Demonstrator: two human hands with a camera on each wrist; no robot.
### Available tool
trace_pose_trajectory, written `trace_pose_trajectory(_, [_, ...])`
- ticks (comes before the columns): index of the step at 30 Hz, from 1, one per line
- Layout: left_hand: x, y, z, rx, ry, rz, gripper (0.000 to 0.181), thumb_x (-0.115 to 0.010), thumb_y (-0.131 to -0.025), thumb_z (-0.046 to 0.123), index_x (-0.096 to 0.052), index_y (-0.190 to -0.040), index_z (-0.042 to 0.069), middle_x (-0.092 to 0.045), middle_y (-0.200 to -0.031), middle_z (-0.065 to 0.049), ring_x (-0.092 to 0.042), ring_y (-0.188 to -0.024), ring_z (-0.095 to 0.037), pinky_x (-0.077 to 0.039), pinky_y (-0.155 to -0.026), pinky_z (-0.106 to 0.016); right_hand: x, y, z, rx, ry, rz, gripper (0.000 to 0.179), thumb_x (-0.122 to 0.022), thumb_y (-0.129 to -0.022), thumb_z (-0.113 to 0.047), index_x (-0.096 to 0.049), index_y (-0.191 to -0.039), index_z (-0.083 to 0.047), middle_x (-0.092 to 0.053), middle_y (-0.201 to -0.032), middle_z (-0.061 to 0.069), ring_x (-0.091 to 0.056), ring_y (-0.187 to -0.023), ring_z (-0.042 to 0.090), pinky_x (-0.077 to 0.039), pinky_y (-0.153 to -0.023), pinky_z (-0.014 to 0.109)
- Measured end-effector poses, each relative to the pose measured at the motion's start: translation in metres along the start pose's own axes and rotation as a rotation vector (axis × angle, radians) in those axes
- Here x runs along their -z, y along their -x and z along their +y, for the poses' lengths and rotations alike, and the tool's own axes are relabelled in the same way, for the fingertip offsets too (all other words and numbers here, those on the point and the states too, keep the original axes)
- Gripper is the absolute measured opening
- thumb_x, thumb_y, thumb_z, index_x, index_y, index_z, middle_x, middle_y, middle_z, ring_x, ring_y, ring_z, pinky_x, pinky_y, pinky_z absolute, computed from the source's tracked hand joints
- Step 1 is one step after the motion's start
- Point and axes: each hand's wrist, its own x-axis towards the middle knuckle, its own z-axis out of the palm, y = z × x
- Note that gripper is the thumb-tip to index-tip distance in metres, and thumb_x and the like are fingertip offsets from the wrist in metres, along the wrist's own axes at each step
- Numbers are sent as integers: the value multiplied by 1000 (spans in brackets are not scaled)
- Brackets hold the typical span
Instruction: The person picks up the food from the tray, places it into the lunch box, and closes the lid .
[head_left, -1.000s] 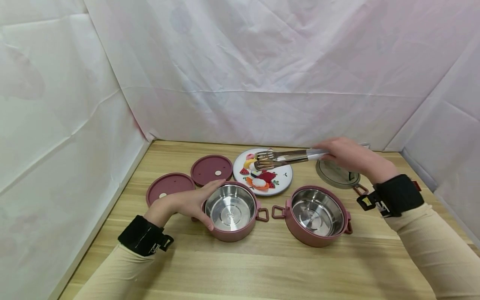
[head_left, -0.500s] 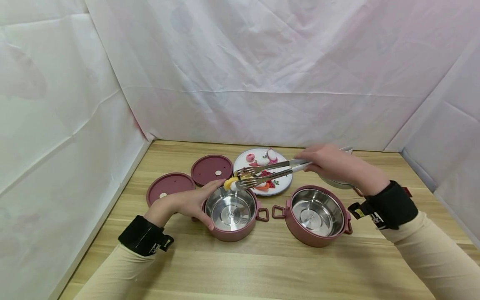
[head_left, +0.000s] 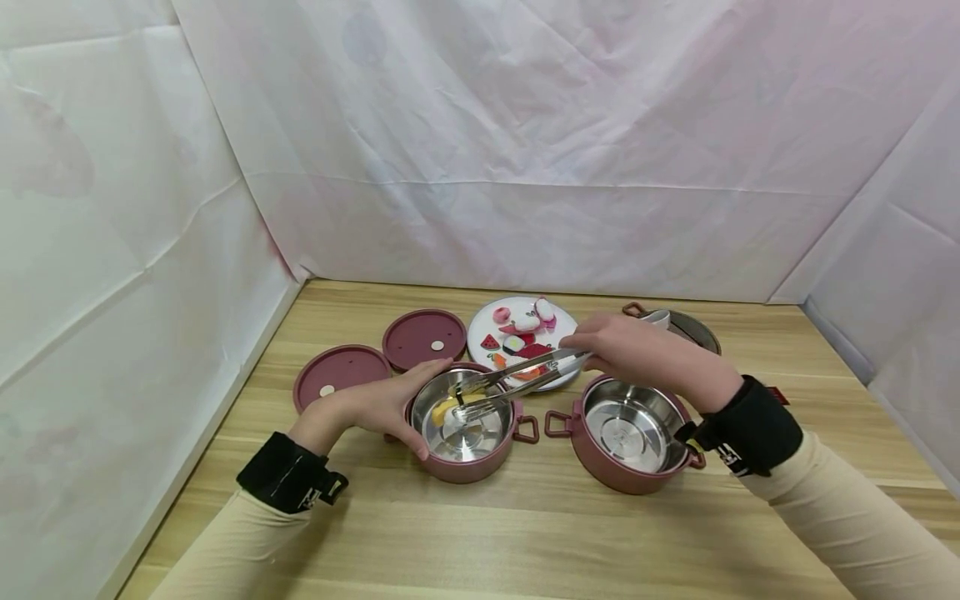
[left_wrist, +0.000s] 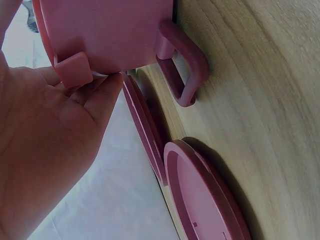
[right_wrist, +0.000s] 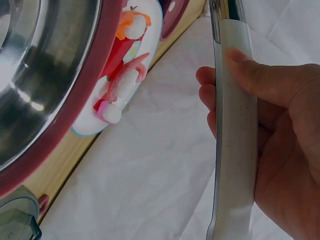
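Note:
My left hand (head_left: 386, 408) holds the left pink pot (head_left: 463, 473) by its side, thumb at the front of the rim and fingers behind. In the left wrist view, its fingers touch the pot wall (left_wrist: 110, 35) by a small tab. My right hand (head_left: 637, 354) grips metal tongs (head_left: 551, 360) by their pale handles, thumb along one arm in the right wrist view. The tong tips are down inside the left pot, at a yellow and white toy sushi piece (head_left: 444, 410) with a dark band. Whether they still pinch it is hard to tell.
Behind the pots, a white plate (head_left: 480, 321) carries several toy food pieces. Two dark red lids (head_left: 420, 329) lie at the left. A second pink pot (head_left: 622, 477) stands right, beneath my right forearm. A glass lid (head_left: 697, 327) lies behind it, partly hidden.
From above the plate, the tongs have carried the yellow and white sushi piece left and down into the left pot. My left hand has stayed on that pot.

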Motion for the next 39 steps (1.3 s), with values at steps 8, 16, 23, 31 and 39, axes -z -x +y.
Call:
trace_pose_trajectory(8, [0, 2, 3, 18, 15, 14, 125, -87, -60, 43, -8, -154, 23, -11, -159, -15, -16, -141, -32, -28, -111, -61, -8, -6, -7, 12, 23, -26, 35, -69, -85, -5, -67, -119, -10, -69, -97, 7, -62, -88, 20, -59, -73, 37])
trace_pose_trajectory(16, [-1, 1, 2, -1, 19, 30, 126, -88, -60, 42, -9, -154, 16, -12, -159, -16, -17, -141, -32, -29, -111, -61, -12, -8, -11, 1, 45, -47, 35, -70, -85, -8, -67, -120, -12, -68, -96, 6, -61, -88, 19, -59, -71, 36])
trace_pose_trajectory(23, [-1, 0, -1, -34, 21, 25, 123, -87, -60, 42, -10, -154, 22, -16, -157, -14, -21, -140, -31, -31, -110, -60, -13, -10, -11, 10, 52, -43, 35, -71, -84, -8, -67, -119, -12, -68, -95, 6, -61, -87, 19, -59, -72, 37])
trace_pose_trajectory(31, [-1, 0, -1, -34, 39, 19, 123, -88, -60, 41, -10, -153, 24, -18, -156, -11, -24, -139, -32, -33, -109, -58, -14, -9, -11, -3, 34, -55, 36, -70, -85, -10, -66, -121, -12, -68, -97, 7, -61, -91, 20, -58, -76, 38])
trace_pose_trajectory(39, [-1, 1, 0, -58, 43, 22, 122, -87, -62, 39, -9, -154, 20, -19, -156, -11, -23, -139, -32, -31, -110, -59, -12, -6, -5, -36, -25, -72, 38, -67, -88, -6, -63, -125, -11, -66, -107, 8, -61, -93, 19, -58, -76, 38])
